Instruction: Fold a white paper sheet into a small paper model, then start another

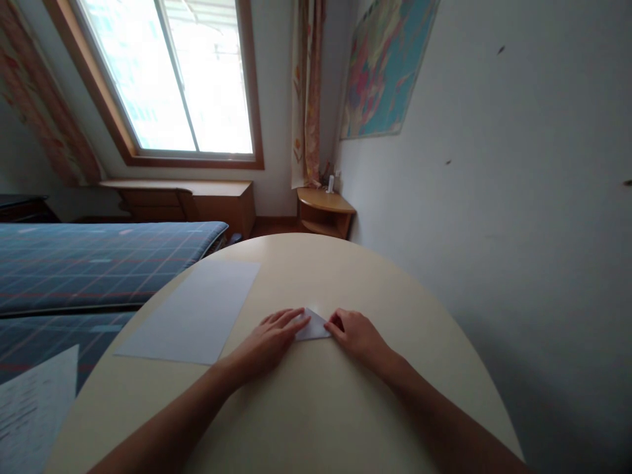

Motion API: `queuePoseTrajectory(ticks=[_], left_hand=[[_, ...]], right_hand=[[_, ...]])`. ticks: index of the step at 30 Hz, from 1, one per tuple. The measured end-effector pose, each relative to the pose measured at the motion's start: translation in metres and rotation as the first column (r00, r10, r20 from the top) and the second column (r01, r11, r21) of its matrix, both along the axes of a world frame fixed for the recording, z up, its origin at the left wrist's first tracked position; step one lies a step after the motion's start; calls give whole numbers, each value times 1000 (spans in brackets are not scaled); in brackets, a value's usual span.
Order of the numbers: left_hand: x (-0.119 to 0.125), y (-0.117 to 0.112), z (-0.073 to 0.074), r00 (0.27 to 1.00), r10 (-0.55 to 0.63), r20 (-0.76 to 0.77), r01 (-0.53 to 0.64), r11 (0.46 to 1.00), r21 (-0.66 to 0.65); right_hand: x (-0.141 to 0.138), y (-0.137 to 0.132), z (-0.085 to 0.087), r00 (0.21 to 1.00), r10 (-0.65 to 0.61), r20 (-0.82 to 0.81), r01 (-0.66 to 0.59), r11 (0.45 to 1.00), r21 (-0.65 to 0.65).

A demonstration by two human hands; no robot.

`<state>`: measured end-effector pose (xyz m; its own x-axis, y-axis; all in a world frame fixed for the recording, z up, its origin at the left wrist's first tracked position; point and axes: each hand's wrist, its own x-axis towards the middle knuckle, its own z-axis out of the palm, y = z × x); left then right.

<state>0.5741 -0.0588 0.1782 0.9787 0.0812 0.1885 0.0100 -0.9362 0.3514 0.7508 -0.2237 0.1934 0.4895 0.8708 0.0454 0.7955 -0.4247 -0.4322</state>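
A small folded paper [314, 327], white and roughly triangular, lies on the round cream table [316, 401]. My left hand [276, 336] rests over its left part with the fingers stretched out, hiding that side. At the paper's right corner, my right hand [356, 334] pinches the edge between thumb and curled fingers. A larger white sheet of paper [192, 316] lies flat to the left of my left hand, apart from it.
Left of the table are plaid mattresses [99, 263] and a printed sheet [39, 401]. The white wall [518, 263] runs close along the right. A corner shelf [326, 203] and a low wooden desk [217, 189] stand at the back beneath the window.
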Motion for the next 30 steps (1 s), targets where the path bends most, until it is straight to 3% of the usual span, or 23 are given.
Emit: queuePoseTrajectory(ticks=[4, 13, 16, 22, 26, 30], left_hand=[[1, -2, -2, 995, -43, -86, 46, 998, 36], [0, -2, -1, 995, -68, -78, 75, 993, 91], [1, -4, 3, 994, -77, -81, 84, 993, 88], [2, -5, 5, 996, -39, -85, 43, 998, 50], [1, -1, 0, 995, -21, -99, 25, 999, 42], [1, 7, -7, 994, 22, -108, -18, 999, 32]], right_hand=[[-2, 1, 1, 1000, -7, -17, 7, 1000, 6], [-5, -1, 5, 999, 38, 33, -39, 999, 38], [-8, -1, 6, 990, 83, 117, -87, 996, 26], [-28, 0, 8, 884, 282, 373, -256, 959, -119], [-48, -2, 10, 863, 298, 408, -219, 948, -229], [-66, -7, 10, 878, 288, 383, -198, 946, -257]])
